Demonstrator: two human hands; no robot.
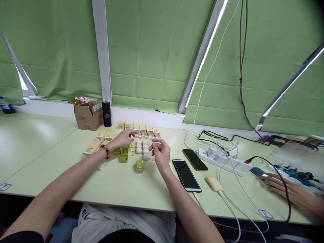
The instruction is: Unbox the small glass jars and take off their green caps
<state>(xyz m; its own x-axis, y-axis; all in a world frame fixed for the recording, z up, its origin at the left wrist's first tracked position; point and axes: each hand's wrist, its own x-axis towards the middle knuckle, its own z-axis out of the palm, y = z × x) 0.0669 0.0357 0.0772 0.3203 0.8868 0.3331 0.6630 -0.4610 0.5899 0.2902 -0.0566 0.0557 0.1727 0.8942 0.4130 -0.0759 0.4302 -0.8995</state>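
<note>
My left hand (124, 139), with a beaded bracelet (105, 151) at its wrist, reaches over the table with fingers loosely stretched and apart. Nothing shows in it. Close by are open small cardboard boxes (143, 132), green square containers (123, 158) and tiny yellow pieces (132, 147). My right hand (162, 154) hovers at the right end of rows of small white rounded pieces (139, 148). Its thumb and forefinger come together; whatever they hold is too small to make out. Nearer to me stands a green-topped clear container (140, 166).
Closed small boxes (92, 148) lie to the left. Behind are a brown carton (88, 115) and a black bottle (106, 114). On the right are phones (186, 175), a yellow power bank-like object (214, 184), a white power strip (222, 162), loose cables and another person's hand (280, 185).
</note>
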